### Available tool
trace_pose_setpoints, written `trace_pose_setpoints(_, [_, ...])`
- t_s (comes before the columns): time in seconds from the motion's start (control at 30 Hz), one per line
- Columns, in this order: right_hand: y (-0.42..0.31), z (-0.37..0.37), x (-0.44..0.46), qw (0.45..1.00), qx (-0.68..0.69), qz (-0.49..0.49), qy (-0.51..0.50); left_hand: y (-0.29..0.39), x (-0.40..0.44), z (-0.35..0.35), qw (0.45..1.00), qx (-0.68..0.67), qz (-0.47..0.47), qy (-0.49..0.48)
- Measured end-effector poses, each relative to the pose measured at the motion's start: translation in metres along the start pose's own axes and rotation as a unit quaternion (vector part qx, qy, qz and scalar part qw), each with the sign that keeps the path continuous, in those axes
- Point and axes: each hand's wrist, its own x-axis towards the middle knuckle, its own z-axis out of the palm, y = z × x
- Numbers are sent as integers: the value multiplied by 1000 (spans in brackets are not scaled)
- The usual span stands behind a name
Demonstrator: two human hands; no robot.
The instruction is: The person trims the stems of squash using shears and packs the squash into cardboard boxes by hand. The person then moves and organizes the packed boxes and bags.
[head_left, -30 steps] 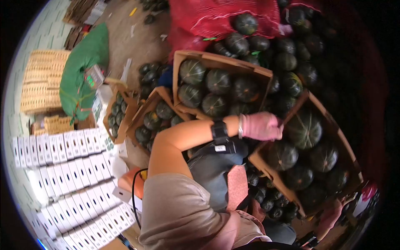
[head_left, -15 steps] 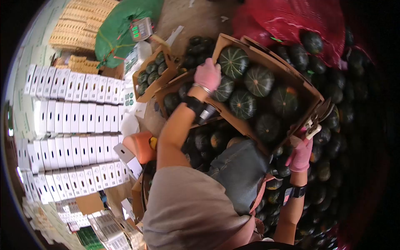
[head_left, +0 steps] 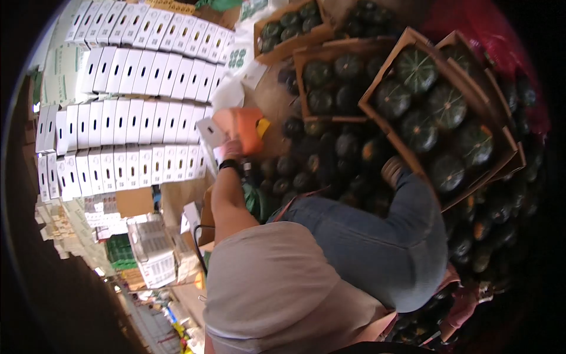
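Note:
My left hand [head_left: 231, 150], in a pink glove, reaches over to a small white carton [head_left: 209, 131] beside an orange container [head_left: 243, 127]. It overlaps the carton's near side; its fingers are too blurred to show whether they grip. Low on the right, my right hand [head_left: 463, 305], also gloved in pink, is closed around pruning shears [head_left: 484, 291], only partly visible. To the right of my bent leg, a cardboard box [head_left: 407, 154] holds several dark green striped squashes [head_left: 446, 106]. It sits tilted, with another box behind it.
Rows of white cartons [head_left: 135, 124] stand at the left. Two more open boxes of squashes, a smaller one [head_left: 289, 52] and a larger one [head_left: 330, 118], lie at the top. Loose squashes [head_left: 348, 144] cover the floor around my legs. A red mesh bag [head_left: 471, 26] lies upper right.
My left hand has left the squash box's edge and swung left to the white carton. My right hand has moved away from the box, down with the shears. The view has shifted left.

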Motion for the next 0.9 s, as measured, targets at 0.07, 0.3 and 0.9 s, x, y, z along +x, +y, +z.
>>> trace_pose_setpoints(0.07, [-1, 5, -30, 992, -35, -34, 120, -33, -98, -86, 953, -117, -279, -24])
trace_pose_setpoints(0.3, [93, -52, -89, 870, -298, -197, 340, -131, -244, -19, 918, -75, -121, -371])
trace_pose_setpoints(0.9, [-20, 110, -154, 847, 404, -111, 328, 130, -79, -389, 873, 329, 323, -159])
